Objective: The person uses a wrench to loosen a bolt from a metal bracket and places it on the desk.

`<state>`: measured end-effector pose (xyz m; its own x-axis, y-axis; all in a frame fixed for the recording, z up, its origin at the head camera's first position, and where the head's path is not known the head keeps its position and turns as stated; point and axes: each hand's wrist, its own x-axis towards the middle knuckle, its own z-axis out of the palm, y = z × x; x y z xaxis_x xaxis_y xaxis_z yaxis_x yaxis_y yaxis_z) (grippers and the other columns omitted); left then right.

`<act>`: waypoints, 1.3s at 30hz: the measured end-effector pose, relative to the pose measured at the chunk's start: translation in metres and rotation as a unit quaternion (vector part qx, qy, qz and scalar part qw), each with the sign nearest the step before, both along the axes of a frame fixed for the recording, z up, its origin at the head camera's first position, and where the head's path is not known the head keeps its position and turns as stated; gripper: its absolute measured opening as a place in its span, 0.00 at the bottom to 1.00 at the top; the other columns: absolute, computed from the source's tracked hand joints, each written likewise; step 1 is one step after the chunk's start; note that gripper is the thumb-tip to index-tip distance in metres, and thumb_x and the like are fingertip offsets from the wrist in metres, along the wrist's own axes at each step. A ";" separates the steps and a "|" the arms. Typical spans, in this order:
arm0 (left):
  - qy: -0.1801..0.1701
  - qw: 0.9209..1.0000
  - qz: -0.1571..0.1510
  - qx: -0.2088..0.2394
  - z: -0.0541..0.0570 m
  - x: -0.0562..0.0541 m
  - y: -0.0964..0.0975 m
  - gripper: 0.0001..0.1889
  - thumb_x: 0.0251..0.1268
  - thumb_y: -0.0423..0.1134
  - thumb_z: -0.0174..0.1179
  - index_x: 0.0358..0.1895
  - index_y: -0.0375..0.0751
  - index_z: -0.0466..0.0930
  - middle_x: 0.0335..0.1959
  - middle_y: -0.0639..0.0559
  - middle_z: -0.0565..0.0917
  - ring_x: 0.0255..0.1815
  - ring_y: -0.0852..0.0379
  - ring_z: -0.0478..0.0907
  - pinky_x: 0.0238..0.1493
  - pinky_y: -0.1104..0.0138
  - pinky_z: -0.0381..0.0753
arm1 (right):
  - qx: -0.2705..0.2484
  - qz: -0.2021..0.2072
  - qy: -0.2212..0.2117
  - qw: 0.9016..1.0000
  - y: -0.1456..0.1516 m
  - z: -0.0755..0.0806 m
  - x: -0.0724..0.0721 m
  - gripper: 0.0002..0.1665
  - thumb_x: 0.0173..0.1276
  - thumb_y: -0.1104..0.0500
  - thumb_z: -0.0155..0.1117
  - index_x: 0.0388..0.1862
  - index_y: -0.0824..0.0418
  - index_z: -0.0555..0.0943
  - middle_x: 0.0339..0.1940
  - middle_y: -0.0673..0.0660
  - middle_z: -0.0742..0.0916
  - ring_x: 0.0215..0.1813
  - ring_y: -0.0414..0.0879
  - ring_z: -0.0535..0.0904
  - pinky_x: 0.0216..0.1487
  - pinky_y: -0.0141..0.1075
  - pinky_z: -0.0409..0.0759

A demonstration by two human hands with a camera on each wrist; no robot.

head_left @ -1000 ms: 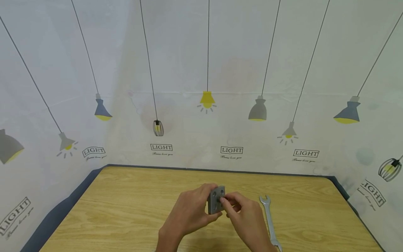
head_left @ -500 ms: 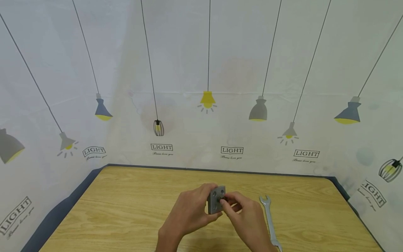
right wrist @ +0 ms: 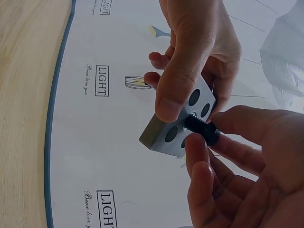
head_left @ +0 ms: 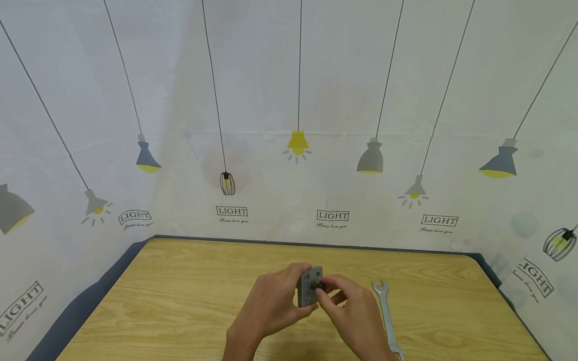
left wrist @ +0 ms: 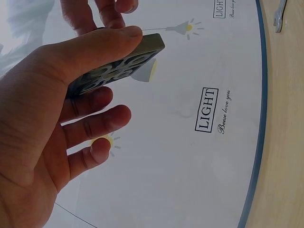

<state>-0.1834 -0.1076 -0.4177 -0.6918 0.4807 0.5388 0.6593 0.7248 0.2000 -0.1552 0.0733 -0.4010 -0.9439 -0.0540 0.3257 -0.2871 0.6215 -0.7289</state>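
Above the table, my left hand (head_left: pixel 271 303) grips a small grey metal plate (head_left: pixel 304 295) by its edges, holding it upright. Several round holes pierce the plate's face. A black threaded bolt (right wrist: pixel 202 127) sits in a hole near the middle, with part of its thread showing outside. My right hand (head_left: pixel 354 311) pinches the bolt's head between thumb and fingers. Seen from the left wrist, the plate's other side (left wrist: pixel 111 71) has dark recesses, and the left thumb lies along its edge. How deep the bolt goes is hidden.
An open-ended wrench (head_left: pixel 387 316) lies on the wooden table (head_left: pixel 180 301), just right of my right hand. Behind the table and at its sides hangs a pale sheet (head_left: pixel 271 90) printed with lamps.
The right fingertips have shifted slightly on the bolt, and more of its dark head shows in the head view. The left hand and the plate stay in place.
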 end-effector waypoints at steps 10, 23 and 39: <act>0.000 1.000 0.001 0.001 0.000 0.000 -0.001 0.34 0.48 0.51 0.77 0.58 0.46 0.75 0.45 0.58 0.85 0.29 0.70 0.77 0.29 0.76 0.75 | 0.005 0.007 0.012 1.000 0.000 0.000 0.001 0.11 0.62 0.62 0.72 0.44 0.53 0.87 0.39 0.49 0.89 0.28 0.33 0.81 0.31 0.28 0.79; 0.004 1.000 0.003 0.004 0.000 0.000 -0.001 0.34 0.48 0.51 0.77 0.58 0.46 0.75 0.42 0.58 0.85 0.26 0.72 0.73 0.26 0.78 0.73 | 0.019 0.021 0.028 0.999 0.000 -0.002 0.001 0.14 0.61 0.65 0.73 0.45 0.52 0.86 0.41 0.49 0.88 0.29 0.34 0.81 0.30 0.27 0.78; 0.002 1.000 0.004 0.003 0.000 0.000 -0.002 0.34 0.48 0.51 0.77 0.58 0.46 0.74 0.43 0.58 0.85 0.28 0.71 0.76 0.28 0.76 0.75 | 0.016 0.024 0.008 1.000 0.001 -0.001 0.001 0.17 0.62 0.62 0.73 0.49 0.52 0.85 0.45 0.50 0.87 0.31 0.35 0.81 0.31 0.28 0.79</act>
<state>-0.1837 -0.1095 -0.4173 -0.6938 0.4712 0.5447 0.6541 0.7288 0.2026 -0.1543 0.0742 -0.4018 -0.9346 -0.1105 0.3380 -0.3289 0.6301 -0.7035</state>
